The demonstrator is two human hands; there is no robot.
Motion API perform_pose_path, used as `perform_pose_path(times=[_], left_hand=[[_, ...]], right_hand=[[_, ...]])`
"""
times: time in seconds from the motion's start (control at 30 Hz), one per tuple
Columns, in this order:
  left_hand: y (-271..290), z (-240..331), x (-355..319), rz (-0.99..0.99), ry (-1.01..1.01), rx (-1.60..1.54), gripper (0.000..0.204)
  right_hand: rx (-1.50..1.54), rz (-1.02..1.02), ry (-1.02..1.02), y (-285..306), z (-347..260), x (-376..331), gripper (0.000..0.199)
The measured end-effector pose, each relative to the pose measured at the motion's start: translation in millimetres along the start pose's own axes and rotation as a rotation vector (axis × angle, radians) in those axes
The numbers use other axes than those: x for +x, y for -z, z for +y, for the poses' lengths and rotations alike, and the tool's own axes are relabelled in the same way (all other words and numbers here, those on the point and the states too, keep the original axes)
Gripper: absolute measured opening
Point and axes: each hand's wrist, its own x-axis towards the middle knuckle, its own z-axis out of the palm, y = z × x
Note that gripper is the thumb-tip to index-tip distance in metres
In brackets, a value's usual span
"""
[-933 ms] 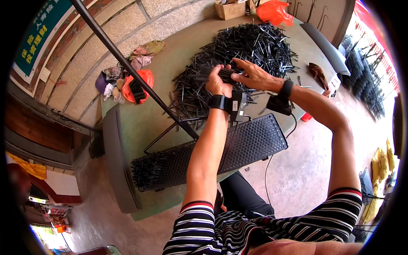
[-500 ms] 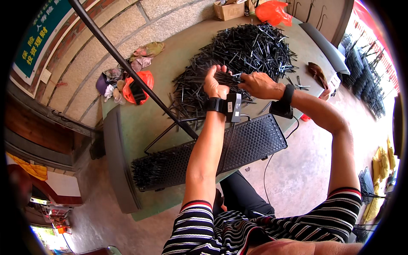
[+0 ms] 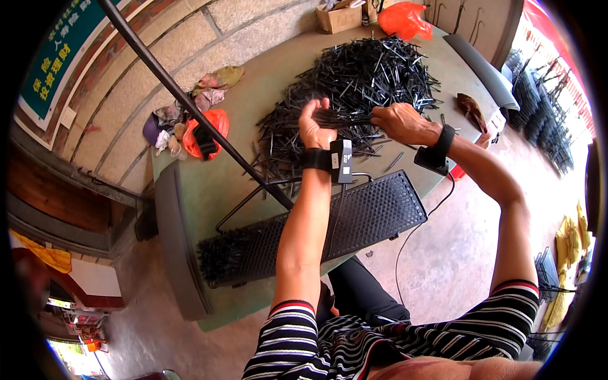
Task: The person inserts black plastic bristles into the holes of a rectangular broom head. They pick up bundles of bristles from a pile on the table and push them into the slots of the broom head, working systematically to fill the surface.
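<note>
My left hand (image 3: 311, 132) is palm up with its fingers curled round a bundle of thin black sticks (image 3: 342, 120). To its right, my right hand (image 3: 408, 124) is closed in a pinch at the other end of the bundle, so the sticks stretch between both hands. Behind and beneath them spreads a large heap of similar black sticks (image 3: 380, 69) on the table. Nearer to me lies a long black tray (image 3: 373, 202) full of small holes. At its left end, many short black pieces (image 3: 221, 256) stand packed upright. Each wrist wears a black strap with a small box.
A dark metal pole (image 3: 164, 76) slants across the left side. An orange-red bag (image 3: 206, 134) and cloths (image 3: 218, 79) lie at the table's left. At the back are a cardboard box (image 3: 340, 18) and a red bag (image 3: 404, 20). A thin cable (image 3: 405, 244) hangs from my right wrist.
My right hand has moved to the right, away from my left hand. More of the stick bundle now shows between them. My left hand has shifted slightly left.
</note>
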Motion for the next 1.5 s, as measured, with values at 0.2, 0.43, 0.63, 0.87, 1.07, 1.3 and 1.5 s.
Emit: perform_pose_path(times=[0.2, 0.43, 0.63, 0.87, 1.07, 1.3, 1.5], left_hand=[[-7.1, 6.7, -21.3, 0.058, 0.005, -0.040, 0.015], [-9.9, -15.0, -26.8, 0.014, 0.139, -0.044, 0.008], [-0.2, -25.8, -17.4, -0.276, 0.316, 0.094, 0.012], [1.8, -37.5, -6.1, -0.218, 0.189, 0.104, 0.040], [-14.8, -38.1, -16.9, 0.013, 0.036, 0.272, 0.029], [-25.6, -43.5, -33.2, -0.123, 0.002, 0.260, 0.021], [-15.4, -35.2, -8.7, -0.084, -0.080, 0.351, 0.011]], right_hand=[[0.651, -0.041, -0.445, 11.1, 42.8, -10.3, 0.036], [1.051, 0.236, -0.653, -5.7, 21.7, 20.0, 0.035], [0.469, -0.138, -0.433, -22.3, 5.2, 41.9, 0.034], [-0.017, -0.102, -0.159, -38.9, 6.2, 47.4, 0.029], [-0.173, -0.071, -0.082, -33.3, -9.9, 40.7, 0.017], [-0.224, -0.049, -0.067, -24.8, -9.1, 36.8, 0.013], [-0.007, 0.033, -0.162, -30.7, -13.1, 34.8, 0.031]])
